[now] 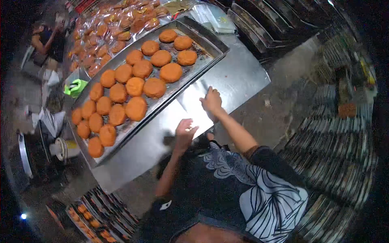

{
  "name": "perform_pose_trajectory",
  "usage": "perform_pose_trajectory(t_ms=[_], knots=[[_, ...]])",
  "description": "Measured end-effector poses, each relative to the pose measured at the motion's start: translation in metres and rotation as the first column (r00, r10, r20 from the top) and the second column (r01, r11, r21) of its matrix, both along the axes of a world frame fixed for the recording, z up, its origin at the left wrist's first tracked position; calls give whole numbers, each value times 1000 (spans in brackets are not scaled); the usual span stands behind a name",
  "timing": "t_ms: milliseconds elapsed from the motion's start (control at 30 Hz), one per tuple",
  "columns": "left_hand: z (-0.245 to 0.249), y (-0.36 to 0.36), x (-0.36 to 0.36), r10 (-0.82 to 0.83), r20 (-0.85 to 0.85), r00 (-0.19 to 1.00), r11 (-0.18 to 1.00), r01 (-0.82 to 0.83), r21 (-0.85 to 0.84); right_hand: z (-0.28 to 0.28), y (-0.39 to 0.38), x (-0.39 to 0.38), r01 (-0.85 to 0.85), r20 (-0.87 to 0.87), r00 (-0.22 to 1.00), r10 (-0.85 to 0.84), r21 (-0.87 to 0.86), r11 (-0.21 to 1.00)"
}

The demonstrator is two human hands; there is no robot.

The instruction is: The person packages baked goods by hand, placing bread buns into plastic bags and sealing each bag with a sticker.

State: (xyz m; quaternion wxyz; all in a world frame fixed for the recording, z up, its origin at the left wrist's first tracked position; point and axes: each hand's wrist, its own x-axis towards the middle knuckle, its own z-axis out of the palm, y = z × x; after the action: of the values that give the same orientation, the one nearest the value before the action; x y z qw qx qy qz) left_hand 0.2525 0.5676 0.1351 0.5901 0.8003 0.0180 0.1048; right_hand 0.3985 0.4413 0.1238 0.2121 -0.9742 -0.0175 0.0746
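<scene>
My left hand [185, 133] is over the front part of the shiny metal table [239, 77], its fingers loosely bent and apart, with nothing visible between them. Farther right, my right hand [212, 101] is low over the same tabletop, thumb spread away from the fingers. Glare lies between the hands, and I cannot make out whether a thin clear sheet is there. Just beyond them lies a big metal baking tray [170, 97]. Several round orange-brown buns [136, 108] fill it in uneven rows; its right end shows bare, stained metal.
Clear-bagged buns [109, 36] are piled behind the tray. A stack of clear plastic bags [216, 20] sits at the back. A green item [75, 87] rests left of the tray. Stacked dark trays [328, 158] stand right. Another person [44, 42] is at far left.
</scene>
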Motion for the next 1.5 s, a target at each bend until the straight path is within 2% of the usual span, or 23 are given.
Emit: perform_pose_trajectory(t_ms=[33, 100, 200, 267, 367, 400, 467, 500, 567, 700, 733, 767, 800, 867, 933, 1000, 1067, 1100, 1133, 1200, 1267, 1400, 1500], knots=[[-14, -13, 18, 33, -12, 999, 999, -33, -12, -2, -4, 7, -38, -50, 998, 38, 11, 999], [-62, -26, 49, -141, 289, 947, 878, -16, 479, 7, -18, 10, -114, 46, 993, 112, 24, 993], [-64, -11, 69, -324, -158, 933, 869, 359, 340, 24, -63, -1, -256, 453, 875, 171, 133, 957], [-54, -12, 72, -267, -234, 935, 798, 351, 489, 34, -102, -16, -91, -133, 976, 172, 467, 880], [3, -14, 69, -159, -239, 958, 968, 199, 154, 44, -90, -30, -325, -129, 791, 598, 739, 590], [-15, -17, 67, -196, -244, 950, 970, 151, -191, 47, -76, -31, -354, -91, 761, 643, 772, 528], [-5, -25, 67, -202, 293, 935, 896, 56, 441, 40, -66, -22, -394, -94, 720, 687, 760, 517], [-5, -23, 65, -189, 299, 935, 893, 38, 448, 42, -68, -19, -418, -133, 729, 671, 690, 591], [-6, -22, 60, -96, -381, 920, 968, -3, -250, 42, -70, -26, -480, 20, 814, 581, 586, 653], [-7, -53, 56, 61, -206, 977, 969, -108, -223, 69, -55, -42, -332, -257, 868, 424, 334, 882], [-39, -40, 62, -173, -353, 920, 786, -87, -612, 42, -52, -33, -334, -249, 871, 423, 331, 883], [-18, -36, 60, 62, -111, 992, 988, -76, -132, -7, -52, -21, -217, -394, 741, 544, 626, 749], [17, -32, 59, 138, 227, 964, 906, -215, 363, -32, -46, -9, -14, -454, 569, 686, 829, 559], [63, -32, 46, 168, 128, 977, 971, -187, 149, 102, 10, -5, 579, -653, 619, 436, 755, 308], [61, -11, 51, 496, 61, 866, 770, -406, -492, 128, 62, -19, 576, -364, 771, 522, 749, -328], [43, 39, 56, 451, -184, 874, 47, -229, -972, 136, 85, -46, 717, -326, 580, 746, 640, -278], [102, 74, 17, 376, -273, 885, 387, -418, -822, 104, 99, -55, 606, -514, 281, 810, 750, 266], [73, 97, 6, 445, -175, 879, 367, -356, -859, 102, 109, -41, 23, -390, 498, 774, 899, 438], [45, 117, -5, 509, -79, 857, 352, -291, -890, 98, 123, -20, -537, -158, 601, 783, 645, 543], [74, 135, -19, 629, -98, 771, 287, -347, -893, 89, 158, 0, -558, 410, 772, 485, 75, 826], [116, 142, -26, 799, -275, 534, -20, -435, -900, 47, 185, 16, -575, 315, 737, 598, -175, 800], [114, 168, -52, 803, -212, 557, -63, -275, -959, 58, 179, 29, -682, 179, 726, 664, 72, 728], [99, 181, -48, 822, -213, 528, -142, -172, -975, 116, 147, -14, -772, 547, 610, 573, 249, 584]])
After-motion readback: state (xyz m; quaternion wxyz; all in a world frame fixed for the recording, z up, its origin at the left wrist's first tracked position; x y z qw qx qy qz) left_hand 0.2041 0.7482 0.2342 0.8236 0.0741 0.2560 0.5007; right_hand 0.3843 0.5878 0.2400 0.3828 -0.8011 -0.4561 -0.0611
